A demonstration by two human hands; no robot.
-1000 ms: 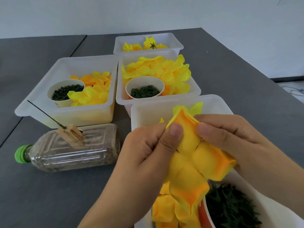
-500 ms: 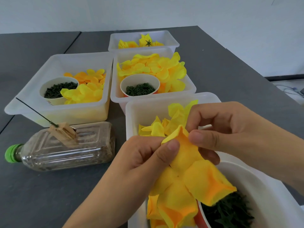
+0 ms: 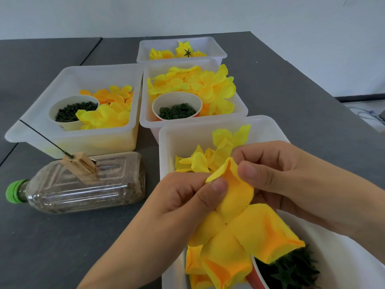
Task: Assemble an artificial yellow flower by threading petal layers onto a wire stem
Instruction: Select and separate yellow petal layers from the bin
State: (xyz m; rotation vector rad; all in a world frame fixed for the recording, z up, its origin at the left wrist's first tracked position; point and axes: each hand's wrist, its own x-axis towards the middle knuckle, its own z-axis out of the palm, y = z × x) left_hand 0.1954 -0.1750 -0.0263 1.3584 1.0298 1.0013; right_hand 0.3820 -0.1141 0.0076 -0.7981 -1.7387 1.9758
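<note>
We see two bare hands at work over the nearest white bin (image 3: 166,142): the left hand (image 3: 187,197) pinches one lobe of a yellow petal layer (image 3: 239,226) between thumb and curled fingers, while the right hand (image 3: 281,176) pinches the same lobe from the other side, thumb pressed on its upper edge. The layer hangs open below the fingers, its small centre hole facing us, its orange-tinted lobes drooping over a red cup of dark green leaf pieces (image 3: 291,272) in the bin's near corner. More yellow petals (image 3: 198,161) lie in the bin behind the hands. To the left, a clear plastic bottle (image 3: 83,184) with a green cap (image 3: 14,190) lies on its side on the dark grey table (image 3: 62,247), a wooden clothespin (image 3: 81,165) standing on it and clamping a thin dark wire stem (image 3: 43,138) that slants up and away. Beyond sit three more white bins of yellow petals: the left bin (image 3: 41,101) with a white cup of dark green bits (image 3: 73,113), the middle bin (image 3: 239,109) with a cup of small green rings (image 3: 177,111), and the far bin (image 3: 216,49).
</note>
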